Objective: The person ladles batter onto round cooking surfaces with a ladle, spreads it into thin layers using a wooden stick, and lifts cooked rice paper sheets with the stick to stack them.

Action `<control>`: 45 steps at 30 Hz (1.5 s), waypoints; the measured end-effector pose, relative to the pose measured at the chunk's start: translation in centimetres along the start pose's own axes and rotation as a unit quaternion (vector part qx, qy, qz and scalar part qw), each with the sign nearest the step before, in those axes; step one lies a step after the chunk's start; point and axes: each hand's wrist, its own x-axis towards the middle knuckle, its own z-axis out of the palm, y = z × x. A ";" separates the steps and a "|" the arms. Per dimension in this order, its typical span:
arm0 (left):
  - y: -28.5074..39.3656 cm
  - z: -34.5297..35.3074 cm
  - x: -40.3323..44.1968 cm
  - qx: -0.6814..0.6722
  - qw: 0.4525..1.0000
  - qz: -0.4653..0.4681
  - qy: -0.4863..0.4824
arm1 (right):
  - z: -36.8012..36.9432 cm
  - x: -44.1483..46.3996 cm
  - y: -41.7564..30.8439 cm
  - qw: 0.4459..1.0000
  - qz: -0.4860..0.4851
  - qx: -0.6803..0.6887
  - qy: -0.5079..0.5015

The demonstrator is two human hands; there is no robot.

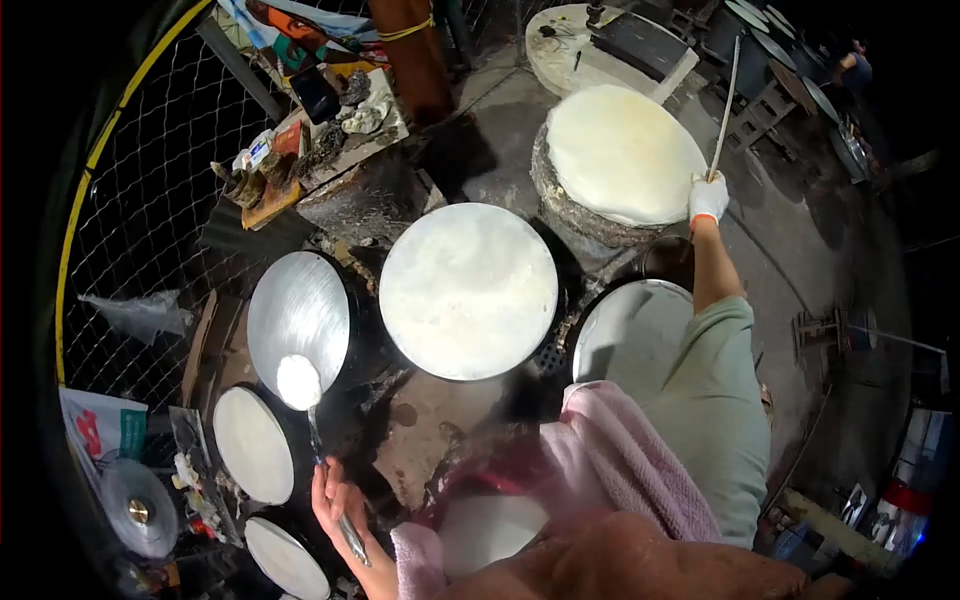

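My left hand (338, 500) is bare and closed around the handle of a ladle (316, 432). White batter (299, 382) fills the ladle's bowl, which is at the lower edge of a shiny round griddle (298, 305); I cannot tell if it touches. My right hand (709, 198), in a white glove with an orange cuff, grips a long thin stick (730, 105) pointing up and away. That hand is by the right edge of a pale round sheet (625, 150), which lies on a thick round stand (590, 228). A griddle covered with a pale layer (468, 290) is in the middle.
Another round griddle (630, 335) is partly under my right arm. Pale round surfaces (253, 445) stand at lower left, near a spinning fan (140, 510). A cluttered small table (300, 190) is by the wire fence (150, 200). Another person (855, 68) is at far right.
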 end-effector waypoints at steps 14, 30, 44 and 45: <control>-1.5 -5.6 -11.6 0.000 0.987 0.108 0.119 | -3.0 -4.8 -2.0 0.983 -0.024 -0.110 -0.148; -21.2 -31.4 -57.4 -0.177 0.762 0.490 0.384 | -16.3 -75.7 -2.7 0.538 -0.288 0.203 -0.766; -22.2 -62.0 -71.4 0.374 0.501 -0.097 0.774 | -34.9 -89.6 6.5 0.219 -0.524 -0.034 -0.822; -22.7 -64.3 -71.5 0.381 0.469 -0.089 0.792 | -34.8 -89.8 6.8 0.221 -0.507 -0.044 -0.832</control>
